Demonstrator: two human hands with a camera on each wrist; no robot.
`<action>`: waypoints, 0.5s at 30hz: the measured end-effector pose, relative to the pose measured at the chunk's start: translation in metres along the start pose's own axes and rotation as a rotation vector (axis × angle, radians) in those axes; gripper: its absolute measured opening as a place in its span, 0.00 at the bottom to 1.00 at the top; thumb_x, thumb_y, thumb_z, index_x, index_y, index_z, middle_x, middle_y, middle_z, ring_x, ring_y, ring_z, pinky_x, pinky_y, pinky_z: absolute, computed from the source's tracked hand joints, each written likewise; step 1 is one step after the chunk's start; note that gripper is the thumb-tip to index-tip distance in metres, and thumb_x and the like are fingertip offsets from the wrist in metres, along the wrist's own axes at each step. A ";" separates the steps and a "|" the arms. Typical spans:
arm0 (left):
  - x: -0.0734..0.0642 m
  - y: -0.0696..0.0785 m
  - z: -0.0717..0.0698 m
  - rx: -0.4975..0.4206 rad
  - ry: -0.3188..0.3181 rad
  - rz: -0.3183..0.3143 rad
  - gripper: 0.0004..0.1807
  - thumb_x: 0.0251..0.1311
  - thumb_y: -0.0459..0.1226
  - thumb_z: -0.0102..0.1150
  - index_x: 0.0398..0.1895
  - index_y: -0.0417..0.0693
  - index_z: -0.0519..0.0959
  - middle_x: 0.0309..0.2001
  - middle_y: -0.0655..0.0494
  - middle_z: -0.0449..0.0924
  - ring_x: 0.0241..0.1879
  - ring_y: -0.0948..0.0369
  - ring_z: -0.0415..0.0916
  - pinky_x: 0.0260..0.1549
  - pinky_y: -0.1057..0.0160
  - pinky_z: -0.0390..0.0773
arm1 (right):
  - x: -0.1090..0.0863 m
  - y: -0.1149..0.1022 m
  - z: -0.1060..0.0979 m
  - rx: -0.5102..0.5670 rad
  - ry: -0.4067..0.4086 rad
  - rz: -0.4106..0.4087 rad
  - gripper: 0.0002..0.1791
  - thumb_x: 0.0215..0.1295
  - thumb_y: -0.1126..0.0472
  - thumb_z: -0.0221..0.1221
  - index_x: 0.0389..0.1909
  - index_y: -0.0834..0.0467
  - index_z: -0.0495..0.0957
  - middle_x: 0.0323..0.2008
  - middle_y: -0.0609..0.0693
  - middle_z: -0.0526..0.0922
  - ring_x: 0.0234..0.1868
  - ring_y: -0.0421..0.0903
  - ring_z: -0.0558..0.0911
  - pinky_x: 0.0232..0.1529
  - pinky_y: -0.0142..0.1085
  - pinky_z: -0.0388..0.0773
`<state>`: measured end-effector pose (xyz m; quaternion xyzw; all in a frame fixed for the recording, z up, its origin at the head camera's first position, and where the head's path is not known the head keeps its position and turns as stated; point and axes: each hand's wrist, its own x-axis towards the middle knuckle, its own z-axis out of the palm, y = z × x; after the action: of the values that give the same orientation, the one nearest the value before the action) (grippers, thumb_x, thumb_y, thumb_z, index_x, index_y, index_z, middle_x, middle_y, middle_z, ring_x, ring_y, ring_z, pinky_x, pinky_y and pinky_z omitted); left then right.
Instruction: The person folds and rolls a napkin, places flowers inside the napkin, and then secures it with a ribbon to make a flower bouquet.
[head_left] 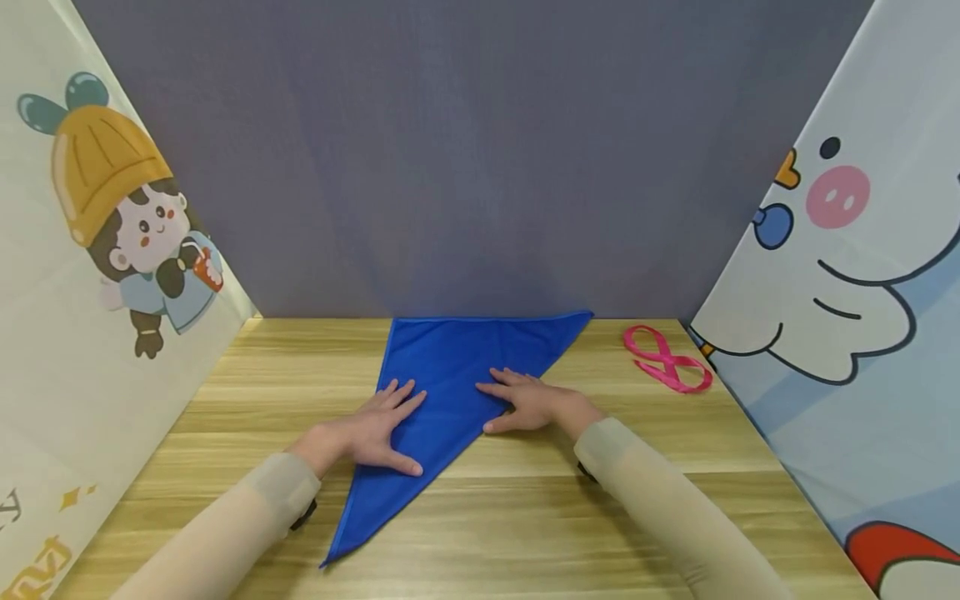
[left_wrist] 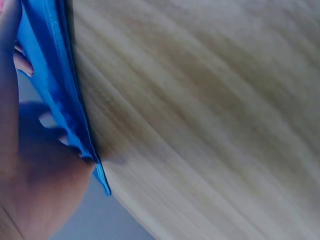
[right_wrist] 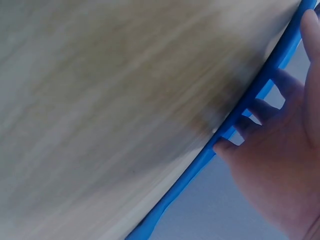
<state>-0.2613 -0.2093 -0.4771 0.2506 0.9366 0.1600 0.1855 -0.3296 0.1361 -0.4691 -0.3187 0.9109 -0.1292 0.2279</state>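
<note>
A blue cloth [head_left: 450,367], folded into a triangle, lies on the wooden table with its long slanted edge toward the lower right. My left hand [head_left: 378,433] rests across its left edge, fingers spread and thumb near the slanted edge. Over that slanted edge, further right, my right hand [head_left: 525,402] lies on the cloth with its fingers extended. Both wrist views show the cloth side-on: the left hand [left_wrist: 42,175] presses along its border, and the fingertips of the right hand [right_wrist: 275,150] touch the blue fabric.
A pink ribbon [head_left: 667,360], looped like a figure eight, lies at the table's back right. A grey panel [head_left: 480,167] rises behind the wooden table [head_left: 525,525]. Printed cartoon panels stand on the left and right sides.
</note>
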 end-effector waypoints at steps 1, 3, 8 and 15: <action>0.001 0.000 0.000 0.006 -0.004 0.012 0.72 0.55 0.73 0.73 0.92 0.52 0.45 0.91 0.42 0.34 0.89 0.33 0.28 0.82 0.25 0.46 | 0.000 0.000 0.000 -0.002 0.000 0.002 0.49 0.74 0.26 0.59 0.89 0.33 0.53 0.92 0.48 0.42 0.92 0.59 0.39 0.88 0.63 0.40; 0.002 0.000 0.000 0.019 -0.013 0.029 0.71 0.54 0.74 0.73 0.92 0.55 0.48 0.92 0.43 0.35 0.89 0.33 0.28 0.81 0.23 0.46 | 0.001 0.001 0.001 -0.009 0.002 0.004 0.49 0.74 0.25 0.59 0.89 0.33 0.53 0.92 0.48 0.42 0.92 0.59 0.39 0.88 0.63 0.40; 0.002 0.001 0.000 0.027 -0.018 0.012 0.71 0.51 0.74 0.75 0.92 0.59 0.49 0.92 0.45 0.35 0.89 0.34 0.28 0.82 0.24 0.45 | 0.001 -0.001 0.003 -0.025 0.015 0.000 0.49 0.75 0.26 0.59 0.90 0.35 0.53 0.92 0.49 0.43 0.92 0.58 0.40 0.89 0.61 0.40; 0.002 0.006 0.003 0.040 -0.028 -0.015 0.74 0.49 0.78 0.73 0.92 0.62 0.45 0.92 0.44 0.32 0.89 0.34 0.24 0.84 0.27 0.39 | -0.012 -0.030 0.014 -0.068 0.006 -0.097 0.47 0.79 0.26 0.54 0.90 0.38 0.51 0.92 0.48 0.42 0.92 0.55 0.40 0.90 0.58 0.39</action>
<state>-0.2589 -0.2030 -0.4781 0.2493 0.9388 0.1361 0.1949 -0.2988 0.1193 -0.4663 -0.3699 0.8988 -0.1100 0.2079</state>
